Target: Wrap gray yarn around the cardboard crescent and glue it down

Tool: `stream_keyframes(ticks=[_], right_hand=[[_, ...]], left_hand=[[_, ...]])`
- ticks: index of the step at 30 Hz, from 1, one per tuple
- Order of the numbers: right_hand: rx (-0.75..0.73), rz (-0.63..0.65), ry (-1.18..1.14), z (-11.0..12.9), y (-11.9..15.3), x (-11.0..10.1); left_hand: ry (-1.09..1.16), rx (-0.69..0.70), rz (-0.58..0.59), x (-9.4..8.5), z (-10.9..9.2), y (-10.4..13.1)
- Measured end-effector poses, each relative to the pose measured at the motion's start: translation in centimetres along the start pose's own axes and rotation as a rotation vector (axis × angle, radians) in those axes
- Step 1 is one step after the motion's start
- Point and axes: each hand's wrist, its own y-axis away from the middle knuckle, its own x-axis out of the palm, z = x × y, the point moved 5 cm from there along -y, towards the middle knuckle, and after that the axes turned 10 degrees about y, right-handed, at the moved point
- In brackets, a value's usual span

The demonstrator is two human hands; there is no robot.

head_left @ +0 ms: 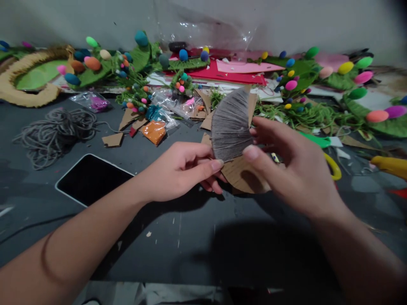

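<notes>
A curved piece of cardboard (243, 173), partly wound with grey yarn (231, 123), is held above the dark table. My left hand (193, 167) pinches its lower left edge, thumb on top at the border between yarn and bare card. Over the right side of the piece, my right hand (282, 161) has its thumb and fingers curved at the yarn's inner edge; whether a strand lies between them is too small to tell. The wound part points up and the bare part down.
A tangled grey yarn pile (60, 133) and a phone (92, 180) lie left. Cardboard scraps (112, 140) and plastic packets (154, 131) sit behind my left hand. Felt leaves with coloured balls (333, 80) line the wall. A yellow handle (389, 166) is at right.
</notes>
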Motion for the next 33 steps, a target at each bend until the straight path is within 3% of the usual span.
stream_keyframes(ticks=[3, 10, 19, 28, 33], right_hand=[[0.039, 0.085, -0.088, 0.2, 0.5, 1.2], [0.101, 0.077, -0.155, -0.5, 1.1, 2.1], [0.128, 0.085, -0.208, -0.4, 1.1, 2.0], [0.125, 0.145, -0.322, -0.5, 0.8, 2.3], [0.109, 0.191, -0.333, 0.0, 0.1, 1.4]], left_hand=[[0.005, 0.002, 0.014, 0.3, -0.2, 0.0], [-0.010, -0.035, 0.017, 0.5, -0.1, 0.1], [0.014, -0.057, 0.061, 0.2, -0.3, 0.5], [-0.070, -0.037, -0.031, 0.3, -0.2, 0.2], [-0.101, -0.027, -0.054, 0.1, -0.3, 0.1]])
